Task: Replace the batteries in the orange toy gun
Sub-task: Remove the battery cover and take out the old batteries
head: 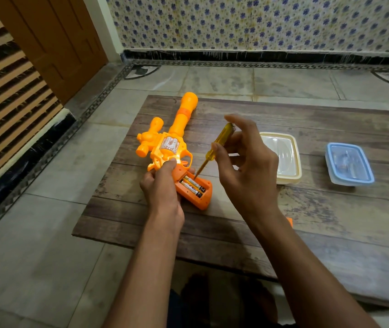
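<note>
Batteries (192, 185) exposed; left hand (162, 185) grips gun (165, 147), right hand (245, 162) pinches screwdriver (214, 145).

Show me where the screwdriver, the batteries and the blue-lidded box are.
screwdriver (214, 145), head view, on its yellow handle.
batteries (192, 185), head view, on the cell nearer the tip.
blue-lidded box (348, 163), head view, on its lid.

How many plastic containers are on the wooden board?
2. A cream container sits just beyond the right hand, which partly hides it. A blue-lidded container sits farther right on the board, apart from it.
</note>
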Motion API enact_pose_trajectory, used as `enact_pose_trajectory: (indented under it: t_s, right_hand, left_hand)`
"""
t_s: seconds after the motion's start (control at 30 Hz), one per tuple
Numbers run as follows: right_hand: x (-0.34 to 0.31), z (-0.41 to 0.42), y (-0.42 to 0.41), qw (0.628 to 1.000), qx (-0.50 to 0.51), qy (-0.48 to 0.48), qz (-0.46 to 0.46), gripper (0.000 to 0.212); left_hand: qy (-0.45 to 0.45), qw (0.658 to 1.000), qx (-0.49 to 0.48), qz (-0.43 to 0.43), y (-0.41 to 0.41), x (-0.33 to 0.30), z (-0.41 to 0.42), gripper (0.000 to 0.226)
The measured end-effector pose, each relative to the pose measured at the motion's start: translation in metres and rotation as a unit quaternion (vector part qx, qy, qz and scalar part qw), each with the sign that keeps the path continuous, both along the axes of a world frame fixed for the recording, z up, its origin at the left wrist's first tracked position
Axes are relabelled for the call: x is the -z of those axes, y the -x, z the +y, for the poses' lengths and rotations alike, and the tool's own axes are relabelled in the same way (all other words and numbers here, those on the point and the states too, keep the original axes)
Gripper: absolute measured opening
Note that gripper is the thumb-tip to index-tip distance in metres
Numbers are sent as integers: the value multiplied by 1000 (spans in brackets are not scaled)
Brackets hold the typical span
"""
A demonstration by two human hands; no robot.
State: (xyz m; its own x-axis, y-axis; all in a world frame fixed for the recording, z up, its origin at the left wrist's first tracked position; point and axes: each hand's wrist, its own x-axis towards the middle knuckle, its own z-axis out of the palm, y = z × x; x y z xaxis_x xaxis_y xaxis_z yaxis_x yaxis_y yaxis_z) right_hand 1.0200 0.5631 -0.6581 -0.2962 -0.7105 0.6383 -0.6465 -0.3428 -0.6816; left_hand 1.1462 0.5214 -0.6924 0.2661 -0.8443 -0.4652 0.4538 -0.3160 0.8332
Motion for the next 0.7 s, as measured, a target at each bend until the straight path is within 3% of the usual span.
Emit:
enact_pose_trajectory:
  t_s: [0.23, 0.57, 0.7]
  right_hand:
    - [10, -8, -8, 1000, -8, 10, -11, 36]
    - [13, -8, -12, 999, 37, 31, 15, 33]
    - [13, -7, -10, 999, 23, 26, 11, 33]
  left_hand:
    - [3, 1000, -1, -5, 1, 0, 0, 41]
    - [-3, 1000, -1, -9, 1, -3, 1, 29]
    - [4, 1000, 0, -1, 1, -4, 2, 40]
